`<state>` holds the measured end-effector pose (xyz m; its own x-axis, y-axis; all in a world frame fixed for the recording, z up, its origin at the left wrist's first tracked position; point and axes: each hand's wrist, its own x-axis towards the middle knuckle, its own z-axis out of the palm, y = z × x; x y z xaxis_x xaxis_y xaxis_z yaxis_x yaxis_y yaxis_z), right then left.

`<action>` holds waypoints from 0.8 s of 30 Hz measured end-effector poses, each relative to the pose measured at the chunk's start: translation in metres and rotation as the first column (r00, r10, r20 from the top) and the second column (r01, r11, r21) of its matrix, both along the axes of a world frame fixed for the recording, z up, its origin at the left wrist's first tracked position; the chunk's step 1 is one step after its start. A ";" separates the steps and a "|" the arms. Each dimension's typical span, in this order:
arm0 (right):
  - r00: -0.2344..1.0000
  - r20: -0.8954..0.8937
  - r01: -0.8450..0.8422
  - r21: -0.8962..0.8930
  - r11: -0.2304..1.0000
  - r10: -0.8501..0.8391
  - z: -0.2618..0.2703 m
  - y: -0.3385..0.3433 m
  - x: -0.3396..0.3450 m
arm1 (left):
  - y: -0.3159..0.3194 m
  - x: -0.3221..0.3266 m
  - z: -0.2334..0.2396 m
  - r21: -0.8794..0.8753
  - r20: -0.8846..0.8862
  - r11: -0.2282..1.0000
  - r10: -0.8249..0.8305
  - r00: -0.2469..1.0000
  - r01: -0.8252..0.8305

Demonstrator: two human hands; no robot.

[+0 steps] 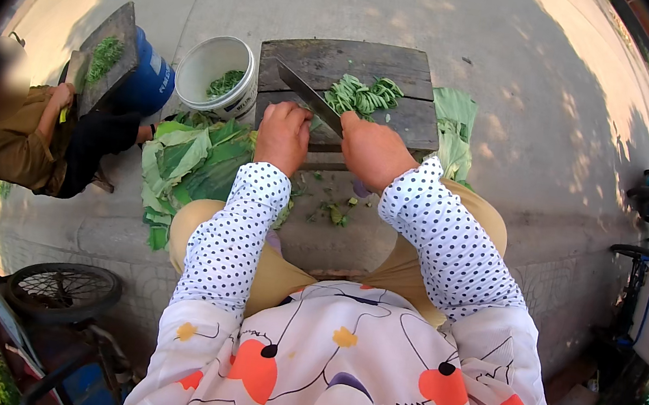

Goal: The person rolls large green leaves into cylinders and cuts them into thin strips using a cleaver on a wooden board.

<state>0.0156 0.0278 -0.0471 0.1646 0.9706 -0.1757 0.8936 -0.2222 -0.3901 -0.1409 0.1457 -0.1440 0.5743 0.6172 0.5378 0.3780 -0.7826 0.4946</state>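
Note:
My right hand point(373, 150) grips a broad-bladed knife point(308, 94), its handle hidden in my fist. The blade slants up and left over a weathered wooden board point(301, 52). At the board's near left, my left hand point(284, 136) is curled with its fingers together on a green leaf piece point(315, 122); only a bit shows beside the blade, the rest is covered by my fingers. Beyond the knife, a heap of cut green leaf strips point(363, 96) lies on the board.
Large green leaves point(198, 155) are piled left of the board, with more leaves point(455, 130) at its right. A white bucket point(185, 70) holds cut greens. To the left, a seated person point(27, 126) works at another board point(117, 61) by a blue barrel point(149, 75). A spoked wheel point(64, 290) stands lower left.

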 end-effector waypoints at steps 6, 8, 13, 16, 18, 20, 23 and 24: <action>0.992 0.097 -0.075 -0.107 0.991 0.086 0.011 -0.050 0.005 | -0.002 0.001 -0.004 -0.015 0.051 1.000 0.026 0.998 -0.026; 0.989 0.112 -0.088 -0.099 0.991 0.099 0.006 -0.051 0.004 | -0.003 0.001 -0.005 -0.028 0.049 0.999 0.033 0.998 -0.032; 0.991 0.121 -0.057 -0.055 0.997 0.064 -0.007 -0.012 -0.010 | -0.003 0.002 -0.002 -0.064 0.019 0.997 0.035 0.999 -0.034; 0.997 0.073 -0.008 0.024 1.000 0.006 -0.021 0.020 -0.015 | -0.003 0.000 0.002 -0.001 -0.010 0.998 0.068 0.998 -0.068; 0.999 0.043 -0.002 0.037 0.999 0.001 -0.024 0.029 -0.012 | -0.007 0.000 0.009 0.127 -0.047 0.987 0.110 0.993 -0.103; 1.000 0.014 0.007 0.049 0.999 -0.008 -0.020 0.024 -0.007 | -0.006 0.001 0.009 0.090 -0.039 0.990 0.109 0.993 -0.105; 1.000 0.004 -0.001 0.024 1.000 0.001 -0.005 0.008 -0.005 | -0.003 -0.002 0.006 0.020 -0.049 0.992 0.128 0.991 -0.127; 1.000 0.015 -0.009 -0.003 1.000 0.009 0.003 0.000 -0.004 | -0.003 -0.003 0.004 -0.006 -0.057 0.991 0.132 0.990 -0.132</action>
<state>0.0112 0.0276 -0.0439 0.1589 0.9714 -0.1764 0.9013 -0.2156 -0.3757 -0.1434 0.1426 -0.1402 0.5168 0.6949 0.5001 0.5053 -0.7191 0.4771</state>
